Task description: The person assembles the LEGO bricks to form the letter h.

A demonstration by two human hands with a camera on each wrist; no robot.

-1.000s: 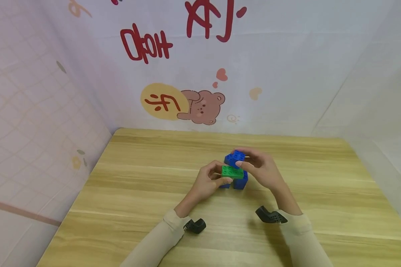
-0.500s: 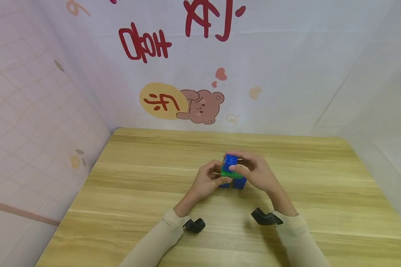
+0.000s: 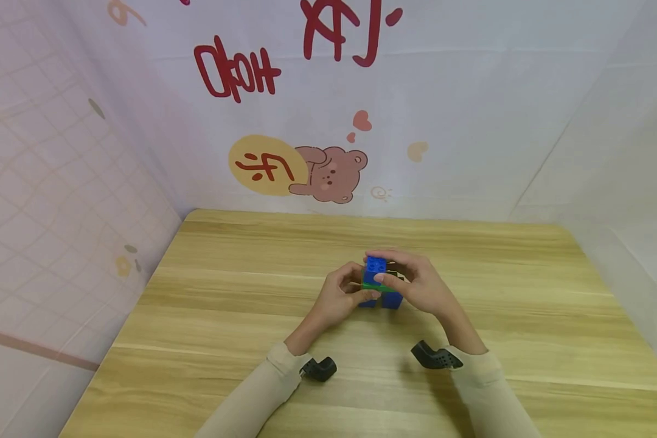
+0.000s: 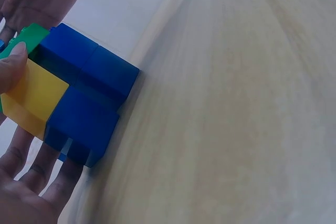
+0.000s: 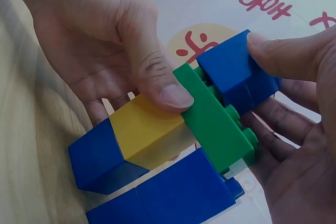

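My left hand (image 3: 339, 296) grips a small toy-brick build from the left side, its thumb pressing where a yellow brick (image 5: 149, 129) meets a green brick (image 5: 214, 121). Below the yellow one sits a blue brick (image 4: 84, 121), and a separate blue column (image 5: 184, 190) stands beside it under the green brick's other end. On top, my right hand (image 3: 426, 283) pinches another blue brick (image 5: 228, 66) between thumb and fingers. That brick sits over the green brick's left end, with green studs showing along the seam and further studs bare beside it.
The build's foot is at the wooden tabletop (image 3: 224, 340). A white printed cloth (image 3: 460, 109) hangs behind the table. Each wrist carries a black mount, the left mount (image 3: 320, 369) and the right mount (image 3: 437, 355), both close over the wood.
My right hand has brought the blue brick left and down onto the green brick's left end. The left hand keeps its grip in nearly the same spot.
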